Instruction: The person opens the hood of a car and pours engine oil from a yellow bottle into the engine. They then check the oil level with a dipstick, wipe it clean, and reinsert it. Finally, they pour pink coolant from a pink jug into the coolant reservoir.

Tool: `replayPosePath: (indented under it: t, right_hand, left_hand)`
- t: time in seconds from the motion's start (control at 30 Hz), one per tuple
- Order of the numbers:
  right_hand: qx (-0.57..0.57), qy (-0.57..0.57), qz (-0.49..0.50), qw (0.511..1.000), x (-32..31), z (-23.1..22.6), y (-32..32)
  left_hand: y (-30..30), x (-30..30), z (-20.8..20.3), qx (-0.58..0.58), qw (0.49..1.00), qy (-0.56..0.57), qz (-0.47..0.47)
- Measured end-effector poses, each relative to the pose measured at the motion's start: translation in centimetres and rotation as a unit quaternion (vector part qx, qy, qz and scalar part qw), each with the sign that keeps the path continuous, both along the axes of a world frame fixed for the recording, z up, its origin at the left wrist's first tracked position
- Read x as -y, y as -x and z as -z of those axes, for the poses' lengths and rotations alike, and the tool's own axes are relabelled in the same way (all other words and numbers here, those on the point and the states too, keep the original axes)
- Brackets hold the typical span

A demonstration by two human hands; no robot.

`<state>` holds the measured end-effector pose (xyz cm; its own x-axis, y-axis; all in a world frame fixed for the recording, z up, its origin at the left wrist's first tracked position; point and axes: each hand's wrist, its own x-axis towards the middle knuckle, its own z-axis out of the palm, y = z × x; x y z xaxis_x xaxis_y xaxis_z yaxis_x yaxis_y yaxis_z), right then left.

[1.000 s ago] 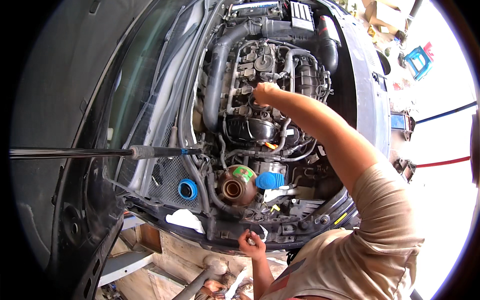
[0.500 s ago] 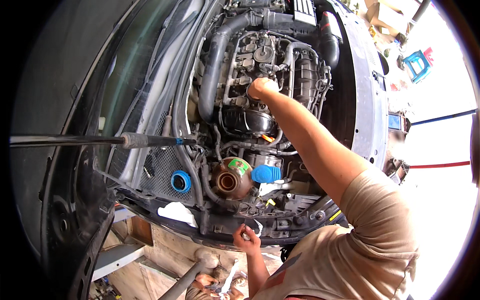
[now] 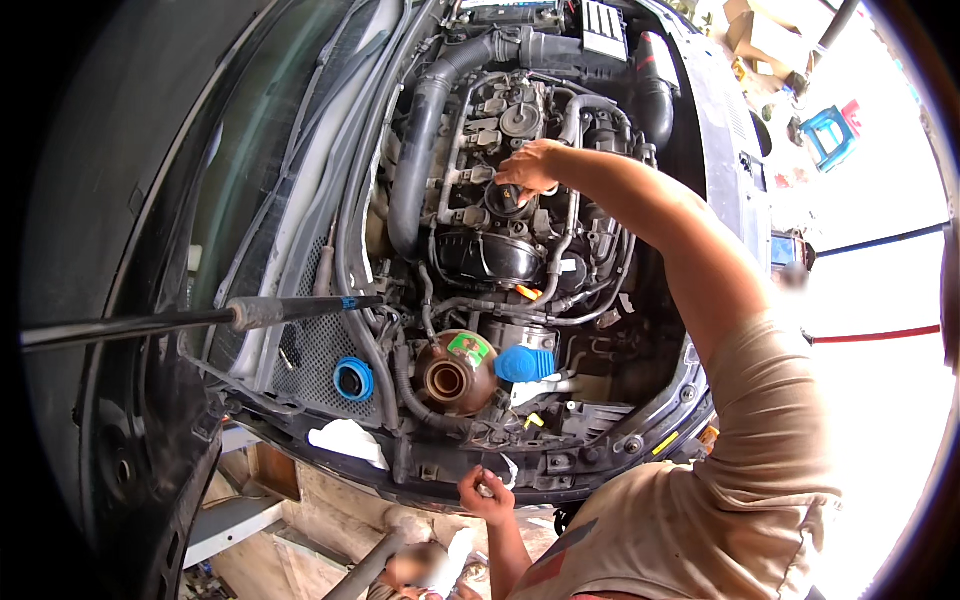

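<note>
Over the engine (image 3: 490,260), my right hand (image 3: 530,168) has its fingers closed on the black oil filler cap (image 3: 506,200), which sits in the engine cover. At the near edge of the bay is my left hand (image 3: 486,495), its fingers curled round something small and pale that I cannot make out. A white scrap (image 3: 511,472) lies right beside those fingers. The brownish round coolant tank (image 3: 472,396) has its neck uncovered. To its left a loose blue screw cap (image 3: 353,380) rests on the perforated panel; a blue washer-fluid cap (image 3: 525,364) stands to its right.
A black prop rod (image 3: 180,325) crosses from the left toward the engine. A screwdriver-like handle (image 3: 325,268) stands by the windscreen edge. A white cloth-like piece (image 3: 346,442) lies on the near rim. Another person (image 3: 412,570) is low beyond the car's edge. A blue stool (image 3: 829,138) stands at the far right.
My right hand has shifted from a fist above the filler cap to fingers round it, its forearm swinging up. My left hand stays closed. The view has shifted slightly.
</note>
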<state>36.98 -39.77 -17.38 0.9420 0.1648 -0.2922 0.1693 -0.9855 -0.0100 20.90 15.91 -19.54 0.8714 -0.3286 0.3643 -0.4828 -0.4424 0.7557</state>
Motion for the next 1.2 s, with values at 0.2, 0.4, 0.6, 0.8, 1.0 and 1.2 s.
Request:
replayPosePath:
  t: [0.2, 0.4, 0.6, 0.8, 1.0, 1.2]
  right_hand:
    - [0.030, 0.036, -0.202, 0.978, 1.8, 0.9, -2.6]
    - [0.032, 0.063, -0.292, 0.954, 2.4, 2.0, -3.9]
    - [0.107, 0.059, -0.368, 0.922, 2.5, 3.4, -4.8]
    - [0.060, 0.072, -0.272, 0.958, 2.0, 2.9, -3.3]
    - [0.070, -0.007, 0.028, 0.997, -0.5, 2.0, -0.4]
    - [0.445, -0.442, 0.539, 0.562, -10.6, 6.5, 14.4]
  left_hand:
    - [-0.6, 0.5, -0.3, 0.063, 0.997, -0.044, 0.003]
    - [-0.4, 0.5, 0.0, 0.050, 0.997, -0.056, -0.018]
    - [0.0, -0.2, 0.8, 0.041, 0.996, -0.083, -0.016]
    - [-0.4, -0.1, 0.7, 0.036, 0.996, -0.082, -0.013]
    - [0.2, -0.4, 0.4, 0.003, 0.999, -0.040, -0.023]
    - [-0.4, 0.9, 0.0, 0.018, 1.000, 0.008, 0.002]
